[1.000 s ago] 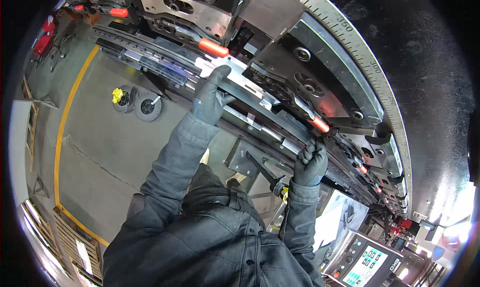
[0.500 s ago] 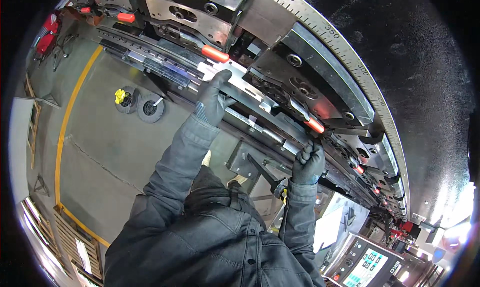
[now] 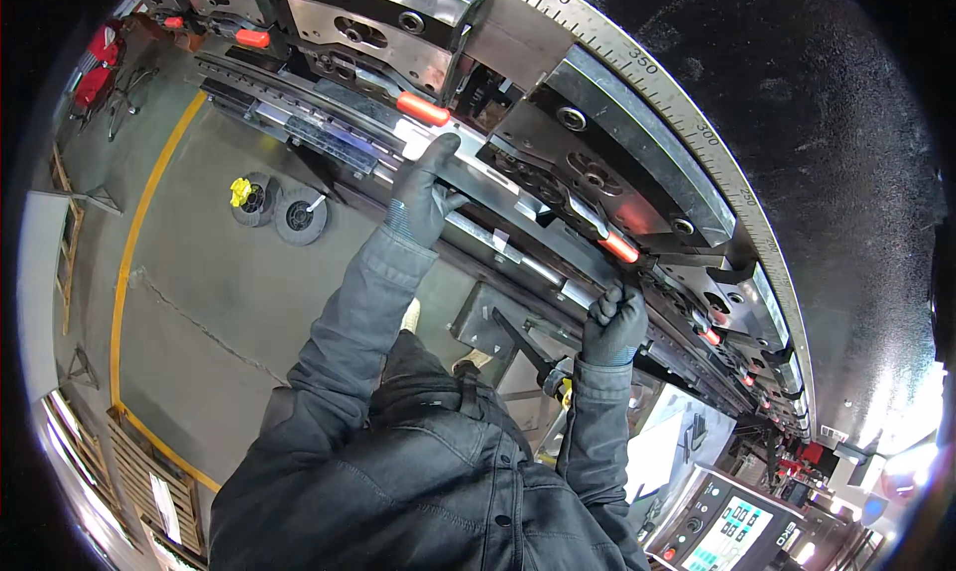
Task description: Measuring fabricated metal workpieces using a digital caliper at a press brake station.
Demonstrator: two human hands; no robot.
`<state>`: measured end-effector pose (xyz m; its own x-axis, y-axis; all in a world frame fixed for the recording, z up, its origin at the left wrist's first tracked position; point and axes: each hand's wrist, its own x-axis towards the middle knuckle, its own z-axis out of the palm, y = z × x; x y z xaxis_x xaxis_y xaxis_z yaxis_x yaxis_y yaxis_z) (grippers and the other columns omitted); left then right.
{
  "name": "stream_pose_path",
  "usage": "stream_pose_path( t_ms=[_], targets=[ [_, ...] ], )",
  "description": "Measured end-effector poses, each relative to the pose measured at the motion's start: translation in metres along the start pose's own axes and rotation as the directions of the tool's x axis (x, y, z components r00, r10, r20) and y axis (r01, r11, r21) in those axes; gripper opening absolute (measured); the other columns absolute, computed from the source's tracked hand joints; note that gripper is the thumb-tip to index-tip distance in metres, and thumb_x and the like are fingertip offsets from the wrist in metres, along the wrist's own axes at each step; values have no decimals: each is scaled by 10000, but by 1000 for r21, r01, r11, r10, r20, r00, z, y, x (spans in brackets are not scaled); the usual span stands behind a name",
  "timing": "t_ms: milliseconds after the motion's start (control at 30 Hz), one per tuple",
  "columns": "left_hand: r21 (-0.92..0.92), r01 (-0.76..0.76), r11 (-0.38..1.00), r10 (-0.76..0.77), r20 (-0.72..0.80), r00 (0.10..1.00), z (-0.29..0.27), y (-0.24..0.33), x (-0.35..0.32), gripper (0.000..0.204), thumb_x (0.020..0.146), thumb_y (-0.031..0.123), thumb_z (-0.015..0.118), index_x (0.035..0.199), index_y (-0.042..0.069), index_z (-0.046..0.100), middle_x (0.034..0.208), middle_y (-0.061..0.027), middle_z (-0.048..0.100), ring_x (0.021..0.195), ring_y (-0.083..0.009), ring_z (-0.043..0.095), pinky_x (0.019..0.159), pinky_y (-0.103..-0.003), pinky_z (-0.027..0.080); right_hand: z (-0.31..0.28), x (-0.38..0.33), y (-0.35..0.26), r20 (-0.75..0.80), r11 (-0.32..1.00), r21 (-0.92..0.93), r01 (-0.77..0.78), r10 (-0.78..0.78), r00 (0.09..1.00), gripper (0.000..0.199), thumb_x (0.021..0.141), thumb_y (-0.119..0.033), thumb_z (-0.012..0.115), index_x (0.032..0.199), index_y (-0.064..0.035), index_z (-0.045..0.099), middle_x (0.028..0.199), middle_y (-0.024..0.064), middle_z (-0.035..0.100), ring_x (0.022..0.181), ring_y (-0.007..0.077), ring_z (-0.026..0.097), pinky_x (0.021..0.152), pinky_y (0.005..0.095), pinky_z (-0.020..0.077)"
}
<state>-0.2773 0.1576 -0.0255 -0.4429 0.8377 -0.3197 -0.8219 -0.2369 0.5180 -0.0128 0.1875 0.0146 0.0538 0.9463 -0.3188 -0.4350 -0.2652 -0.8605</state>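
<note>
Left hand point(image 3: 423, 193) grips a grey metal bar point(image 3: 485, 187) near the orange handle point(image 3: 423, 109), my right hand point(image 3: 614, 324) curls by its lower end, hold unclear, and uneven support could tip it loose.

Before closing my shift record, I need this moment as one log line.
dark-gloved left hand: thumb over flat silver metal strip | dark-gloved right hand: fingers curled, contact unclear | orange-red rounded handle: near right hand
</note>
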Motion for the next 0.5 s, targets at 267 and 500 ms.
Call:
stream_pose_path(
  t_ms=[267,500],
  targets=[
    [-6,42,999,-43,-121,992,1,-1,3,176,809,209,636,966,141,595,692,3,547,555,-133,536,553,-297,482,-9,6,4,-6,998,-48,27,-27,1000,213,887,-99,385,900,-7,577,665,52,557,453,49,375,375,158,269],
    [-49,5,999,-18,-270,963,14,5,3,160,795,232,674,908,146,601,597,10,516,510,-115,507,520,-275,468,-10,10,4,-18,995,-97,12,-14,1000,201,915,-147,399,964,-49,567,710,32,603,439,27,385,369,147,277]
  ],
)
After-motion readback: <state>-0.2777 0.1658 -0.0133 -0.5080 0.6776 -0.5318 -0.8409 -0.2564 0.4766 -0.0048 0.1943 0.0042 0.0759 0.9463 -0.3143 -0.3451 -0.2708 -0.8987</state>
